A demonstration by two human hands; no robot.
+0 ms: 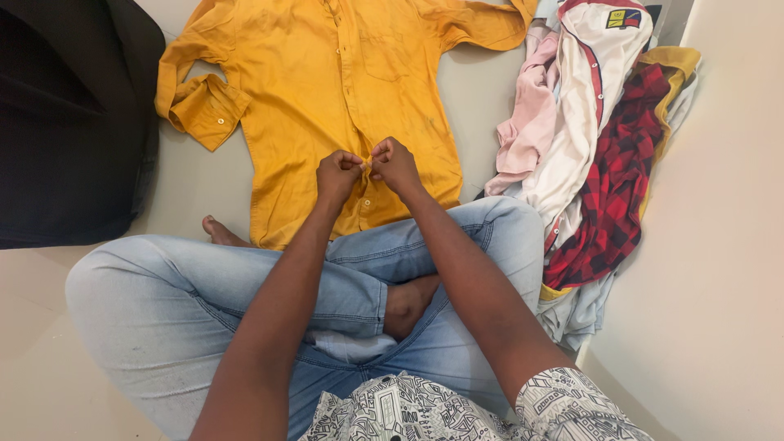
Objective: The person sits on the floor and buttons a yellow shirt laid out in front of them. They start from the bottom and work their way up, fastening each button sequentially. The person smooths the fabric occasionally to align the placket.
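Observation:
A mustard-yellow button-up shirt (327,90) lies spread flat on the pale floor in front of my crossed legs, collar away from me, its left sleeve folded back at the cuff. My left hand (338,174) and my right hand (395,164) meet over the shirt's front placket near the lower buttons. Both hands pinch the placket fabric between thumb and fingers, knuckles almost touching. The button under my fingers is hidden.
A heap of clothes (588,155) lies to the right: a pink piece, a white jersey, a red-and-black checked shirt, something yellow beneath. A black bag (73,122) sits at the left. A pale wall (719,261) rises on the right. My legs in light jeans (245,294) are crossed.

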